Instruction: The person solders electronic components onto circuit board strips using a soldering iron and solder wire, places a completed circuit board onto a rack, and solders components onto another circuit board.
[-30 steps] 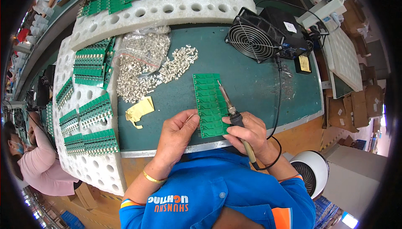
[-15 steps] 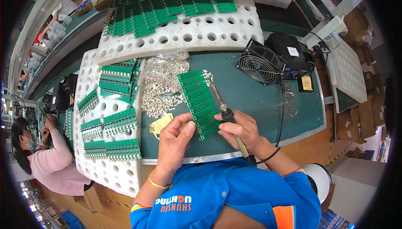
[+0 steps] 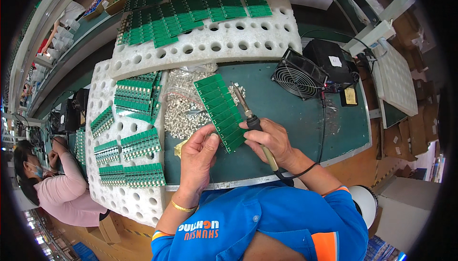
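A green circuit board panel [image 3: 220, 113] is tilted up over the bench, its lower left edge pinched in my left hand [image 3: 198, 155]. My right hand [image 3: 272, 142] grips a soldering iron [image 3: 254, 122], and its fingertips also touch the panel's lower right edge. The iron's metal tip points up along the panel's right side, near a small pile of white connectors [image 3: 237, 93] on the bench. Left of the panel lies a larger heap of white connectors [image 3: 183, 118] in and around a clear plastic bag [image 3: 190, 77].
White foam boards with holes [image 3: 138, 194] carry several green circuit panels [image 3: 143, 139] at left and more panels [image 3: 183, 10] at the back. A black fan [image 3: 298, 75] and black box [image 3: 325, 63] stand at right, with a yellow sponge [image 3: 350, 95]. Another person [image 3: 59, 184] sits at left.
The panel has shifted slightly left and up, and the iron's tip has moved left a little with it. Both hands keep their hold.
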Demonstrator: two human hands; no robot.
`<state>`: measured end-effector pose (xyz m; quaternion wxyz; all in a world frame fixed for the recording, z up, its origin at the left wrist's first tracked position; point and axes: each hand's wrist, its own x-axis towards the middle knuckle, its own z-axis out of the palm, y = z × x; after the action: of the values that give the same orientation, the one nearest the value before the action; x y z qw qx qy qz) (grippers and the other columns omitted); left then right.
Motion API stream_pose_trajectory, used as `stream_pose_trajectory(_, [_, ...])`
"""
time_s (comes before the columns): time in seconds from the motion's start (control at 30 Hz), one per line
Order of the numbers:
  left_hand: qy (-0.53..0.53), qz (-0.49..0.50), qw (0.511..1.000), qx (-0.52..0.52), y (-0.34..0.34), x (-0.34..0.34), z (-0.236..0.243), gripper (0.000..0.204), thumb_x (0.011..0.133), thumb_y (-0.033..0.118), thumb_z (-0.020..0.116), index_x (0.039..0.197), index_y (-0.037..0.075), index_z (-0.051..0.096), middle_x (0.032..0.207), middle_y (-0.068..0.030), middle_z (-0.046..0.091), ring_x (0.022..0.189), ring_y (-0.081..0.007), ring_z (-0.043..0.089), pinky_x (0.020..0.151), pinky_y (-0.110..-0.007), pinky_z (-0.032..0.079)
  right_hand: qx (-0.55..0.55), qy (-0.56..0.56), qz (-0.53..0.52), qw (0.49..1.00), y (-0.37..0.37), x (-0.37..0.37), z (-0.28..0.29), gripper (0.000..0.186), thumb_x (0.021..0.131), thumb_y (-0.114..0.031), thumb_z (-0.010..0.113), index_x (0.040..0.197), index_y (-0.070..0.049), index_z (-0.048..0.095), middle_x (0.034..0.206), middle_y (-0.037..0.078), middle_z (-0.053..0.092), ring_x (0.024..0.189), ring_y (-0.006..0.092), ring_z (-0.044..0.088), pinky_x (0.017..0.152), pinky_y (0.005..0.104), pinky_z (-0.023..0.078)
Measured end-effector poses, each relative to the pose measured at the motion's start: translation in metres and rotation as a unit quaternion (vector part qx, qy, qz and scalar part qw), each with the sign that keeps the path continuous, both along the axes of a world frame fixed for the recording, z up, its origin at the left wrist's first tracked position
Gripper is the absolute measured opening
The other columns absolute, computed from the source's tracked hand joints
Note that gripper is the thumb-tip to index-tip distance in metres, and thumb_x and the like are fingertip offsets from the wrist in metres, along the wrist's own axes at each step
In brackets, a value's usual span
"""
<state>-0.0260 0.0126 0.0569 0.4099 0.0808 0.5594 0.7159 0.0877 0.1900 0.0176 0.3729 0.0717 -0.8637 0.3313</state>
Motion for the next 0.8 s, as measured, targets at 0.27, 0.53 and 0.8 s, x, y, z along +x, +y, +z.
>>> stream_pose_trajectory(0.27, [-0.004,0.018,1.0,-0.013,-0.0008,-0.0006,-0.0038,0.03,0.097,0.019,0.065,0.124,0.005,0.063,0.079,0.0081,0.059,0.056,0.0025,0.037,0.045,-0.017,0.025,0.008,0.023,0.005,1.0,-0.0011,-0.0056,0.004,0.054,0.071,0.009,0.076,0.115,-0.009,0.052,0.097,0.015,0.067,0.068,0.0278,0.063,0.057,0.0369,0.052])
stream_pose_trajectory(0.53, [-0.014,-0.009,1.0,0.002,-0.0019,-0.0022,-0.0065,0.033,0.099,0.02,0.062,0.127,0.004,0.061,0.083,0.006,0.062,0.055,0.0019,0.036,0.046,-0.017,0.025,0.016,0.01,-0.004,1.0,-0.0012,-0.0041,0.0038,0.054,0.07,0.009,0.077,0.115,-0.008,0.052,0.098,0.017,0.067,0.071,0.0294,0.065,0.063,0.0388,0.055])
stream_pose_trajectory(0.8, [-0.024,0.001,1.0,-0.015,-0.0024,-0.0029,-0.0069,0.033,0.099,0.021,0.062,0.127,0.004,0.061,0.085,0.006,0.063,0.056,0.0018,0.036,0.046,-0.017,0.026,0.025,-0.007,0.002,1.0,0.0,-0.0048,0.0049,0.057,0.07,0.009,0.076,0.118,-0.01,0.051,0.097,0.016,0.067,0.071,0.0298,0.065,0.064,0.0403,0.055])
